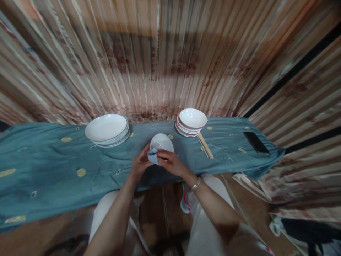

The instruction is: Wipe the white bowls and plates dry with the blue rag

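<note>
A white bowl (164,140) is tilted up near the front edge of the table, between my two hands. My left hand (140,161) is closed on the bowl's left side. In my right hand (170,161) a light blue cloth (153,156) is pinched, pressed against the bowl's near left rim. Part of the cloth hangs over the outside of the rim. My fingers hide the lower part of the bowl.
A stack of white plates (106,128) stands left on the teal tablecloth (66,170). Several stacked bowls (192,119) stand right of centre, with chopsticks (205,145) beside them. A black phone (255,142) lies at the right end. A pleated curtain (165,64) hangs behind.
</note>
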The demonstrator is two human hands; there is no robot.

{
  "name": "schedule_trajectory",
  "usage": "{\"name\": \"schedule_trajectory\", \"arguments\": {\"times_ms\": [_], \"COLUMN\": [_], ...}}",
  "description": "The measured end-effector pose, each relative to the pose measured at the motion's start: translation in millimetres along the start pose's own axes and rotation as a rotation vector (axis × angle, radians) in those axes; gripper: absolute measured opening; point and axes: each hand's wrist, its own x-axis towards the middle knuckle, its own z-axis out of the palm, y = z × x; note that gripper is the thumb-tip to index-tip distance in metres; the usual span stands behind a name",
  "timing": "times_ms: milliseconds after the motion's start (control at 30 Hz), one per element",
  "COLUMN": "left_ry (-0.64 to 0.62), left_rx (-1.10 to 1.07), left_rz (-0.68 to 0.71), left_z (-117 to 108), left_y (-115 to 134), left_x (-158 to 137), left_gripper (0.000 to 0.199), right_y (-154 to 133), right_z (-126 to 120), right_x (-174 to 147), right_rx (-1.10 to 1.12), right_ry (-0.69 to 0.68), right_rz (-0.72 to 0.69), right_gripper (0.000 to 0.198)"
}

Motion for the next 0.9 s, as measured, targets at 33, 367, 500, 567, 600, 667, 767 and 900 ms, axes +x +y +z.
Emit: {"name": "schedule_trajectory", "arguments": {"times_ms": [33, 367, 500, 567, 600, 667, 767, 900], "left_ry": [-0.01, -0.055, -0.022, 0.0, 0.008, 0.017, 0.039, 0.136], "left_rx": [0.005, 0.005, -0.036, -0.048, -0.054, -0.053, 0.064, 0.552], "left_rz": [-0.011, -0.054, -0.052, -0.058, -0.061, -0.063, 0.007, 0.377], "left_z": [-0.2, 5.1, 5.1, 4.3, 3.9, 2.9, 1.9, 4.7], "left_y": [0.6, 9.1, 7.8, 5.3, 3.7, 0.4, -2.1, 2.1], "left_x": [-1.1, -8.8, -8.3, -7.2, -6.6, -5.4, -4.8, -8.8], "left_gripper": [0.093, 0.098, 0.088, 0.089, 0.091, 0.095, 0.097, 0.082], "right_y": [0.3, 5.0, 7.8, 9.3, 9.8, 10.4, 9.7, 7.1], "right_z": [-0.9, -15.2, -17.2, -15.2, -13.8, -11.0, -10.6, -19.2], "right_x": [-0.7, -17.5, -26.0, -28.3, -29.0, -29.3, -27.5, -22.5], "right_rx": [0.011, -0.069, -0.322, -0.421, -0.461, -0.54, -0.647, -0.742], "right_ry": [-0.01, -0.07, -0.079, -0.093, -0.102, -0.119, -0.121, -0.11], "right_rz": [0.001, 0.134, 0.135, 0.09, 0.064, 0.009, -0.047, -0.067], "right_gripper": [0.024, 0.017, 0.018, 0.023, 0.026, 0.029, 0.029, 0.023]}}
